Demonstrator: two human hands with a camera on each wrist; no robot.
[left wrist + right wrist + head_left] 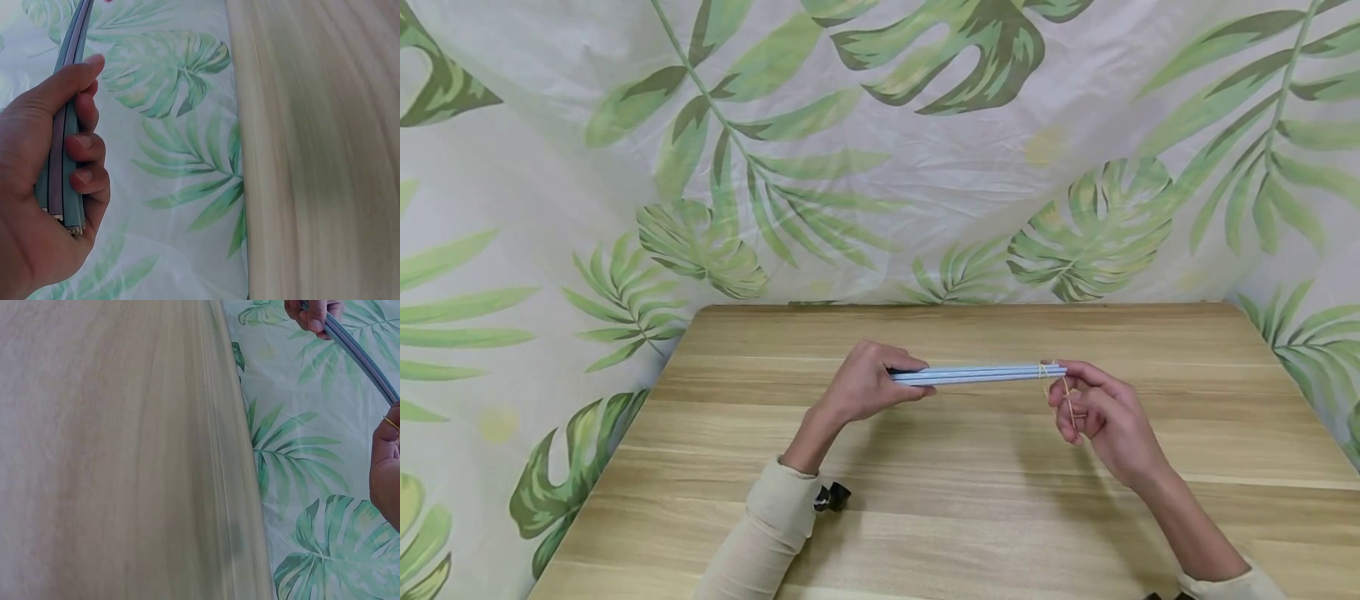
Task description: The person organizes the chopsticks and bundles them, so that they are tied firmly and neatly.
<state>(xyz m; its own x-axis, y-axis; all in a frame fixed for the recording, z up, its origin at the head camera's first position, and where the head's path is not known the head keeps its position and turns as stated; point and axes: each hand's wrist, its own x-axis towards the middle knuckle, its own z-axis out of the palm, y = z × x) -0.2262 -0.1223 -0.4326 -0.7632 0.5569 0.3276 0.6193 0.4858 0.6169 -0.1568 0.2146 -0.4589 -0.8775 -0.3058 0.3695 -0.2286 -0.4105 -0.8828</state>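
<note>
My left hand point(861, 383) grips a bundle of thin, light-blue chopsticks point(977, 375) near one end, holding them level above the table. In the left wrist view the chopsticks point(57, 150) look teal and purple, with the fingers and thumb wrapped round them and their ends near the palm. At the bundle's other end, my right hand point(1116, 421) holds a thin yellow rubber band point(1070, 408) with curled fingers. Part of the band loops round the chopsticks, and part is stretched across the fingers. Only the edge of the right hand point(387, 469) shows in the right wrist view.
A wood-grain table point(925, 517) lies under both hands. Behind it and at its sides hangs a pale cloth point(955, 175) printed with green leaves. A small black device point(832, 497) sits at the left sleeve cuff.
</note>
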